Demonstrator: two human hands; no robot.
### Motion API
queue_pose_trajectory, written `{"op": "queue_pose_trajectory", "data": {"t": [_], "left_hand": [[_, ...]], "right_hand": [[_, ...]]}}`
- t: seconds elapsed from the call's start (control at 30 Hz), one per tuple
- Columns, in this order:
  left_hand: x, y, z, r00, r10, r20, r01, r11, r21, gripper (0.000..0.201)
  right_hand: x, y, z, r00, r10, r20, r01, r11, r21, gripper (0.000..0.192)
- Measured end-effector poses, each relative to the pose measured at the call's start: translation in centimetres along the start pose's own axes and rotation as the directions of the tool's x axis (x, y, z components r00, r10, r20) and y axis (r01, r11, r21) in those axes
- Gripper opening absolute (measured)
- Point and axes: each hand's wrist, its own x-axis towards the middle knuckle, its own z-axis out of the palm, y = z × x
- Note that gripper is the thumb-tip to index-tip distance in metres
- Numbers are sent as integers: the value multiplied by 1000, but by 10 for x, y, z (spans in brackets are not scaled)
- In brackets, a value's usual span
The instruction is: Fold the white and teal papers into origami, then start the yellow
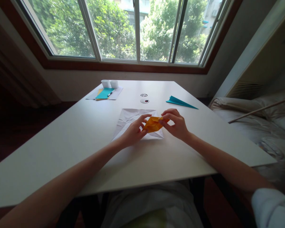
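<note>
Between my two hands is a folded piece of orange paper [153, 124], held just above a creased white sheet [125, 118]. My left hand [135, 130] pinches its left end between thumb and fingers. At the other end, my right hand [177, 124] has thumb and fingertips closed on the paper's right side. The orange paper has several folds and a long shape with slanted ends; its right tip is partly covered by my fingers. The white sheet lies flat on the table under the hands, with fold lines across it.
On the white table [90, 133], a blue paper plane [181, 102] lies at the right. Two round pieces [144, 101] rest near the middle. Back left are blue paper [105, 93], a pen [111, 92], and small white containers [106, 83]. A window [137, 31] stands beyond the table.
</note>
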Motion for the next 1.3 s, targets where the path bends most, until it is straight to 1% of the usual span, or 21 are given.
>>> {"op": "queue_pose_trajectory", "data": {"t": [0.1, 0.2, 0.3, 0.33, 0.4, 0.47, 0.57, 0.63, 0.73, 0.8, 0.83, 0.9, 1.03, 1.13, 1.2, 1.23, 1.3], "left_hand": [[0, 1, 1, 999, -35, 5, 35, 999, 14, 58], [0, 1, 1, 996, -86, -10, 86, 995, 48, 47], [2, -3, 1, 989, -120, -82, 134, 973, 190, 29], [2, -4, 0, 987, -117, -107, 140, 959, 246, 26], [2, -5, -1, 984, -104, -142, 146, 933, 328, 26], [2, -4, -3, 980, -109, -167, 167, 907, 387, 30], [1, 1, -4, 977, -131, -171, 196, 870, 452, 31], [1, 7, -5, 985, -119, -122, 159, 899, 409, 29], [0, 15, -4, 996, -91, -16, 93, 972, 216, 25], [0, 20, -3, 996, -87, 36, 82, 989, 121, 20], [0, 21, -3, 995, -87, 52, 81, 991, 103, 18], [-1, 22, -2, 993, -97, 62, 89, 989, 118, 19], [-2, 18, 0, 989, -148, 14, 142, 966, 216, 24], [-1, 15, -2, 983, -173, -63, 182, 963, 197, 27], [1, 13, -4, 972, -208, -109, 224, 962, 154, 29], [2, 12, -6, 965, -231, -127, 248, 960, 134, 31], [3, 10, -7, 951, -270, -152, 286, 953, 102, 33]], "right_hand": [[1, -1, 1, 999, -50, -2, 50, 998, -30, 2], [-1, 1, 2, 992, -125, 13, 125, 988, -95, 4], [-3, 0, 3, 980, -187, 60, 194, 972, -131, 5], [-4, -2, 3, 974, -208, 87, 217, 968, -124, 6], [-4, -6, 4, 962, -231, 142, 245, 965, -91, 9], [-4, -10, 5, 962, -220, 164, 233, 970, -65, 9], [-4, -13, 7, 981, -145, 132, 156, 984, -82, 6], [-5, -13, 7, 988, -94, 123, 107, 989, -104, 4], [-5, -13, 7, 988, -68, 140, 84, 990, -112, 4], [-5, -14, 7, 987, -75, 142, 90, 990, -109, 4], [-5, -14, 7, 987, -79, 138, 94, 990, -109, 4], [-4, -15, 7, 987, -88, 135, 103, 989, -104, 4], [-2, -17, 8, 985, -133, 111, 142, 986, -83, 9], [-2, -16, 6, 981, -189, 43, 192, 977, -92, 22], [-3, -16, 5, 975, -223, 19, 223, 966, -128, 25], [-3, -16, 5, 970, -240, 32, 242, 960, -140, 23], [-5, -17, 5, 957, -271, 107, 284, 949, -135, 17]]}}
